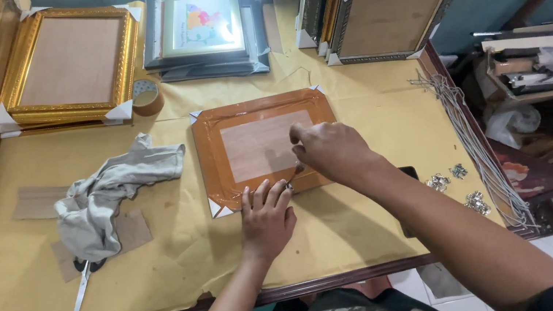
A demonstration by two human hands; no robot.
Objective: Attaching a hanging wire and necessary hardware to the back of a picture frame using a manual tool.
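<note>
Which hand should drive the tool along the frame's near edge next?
Probably the right hand: it already grips the small tool at that edge of the brown frame. The left hand lies flat, steadying it.

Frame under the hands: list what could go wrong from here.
1. The right hand works a thin tool at the frame edge, right beside the left hand fingers; a slip could jab them.
2. The left hand presses only the near edge, so the frame might shift on the paper-covered table.
3. Scissors lie partly under the rag, easy to miss when grabbing it.
</note>
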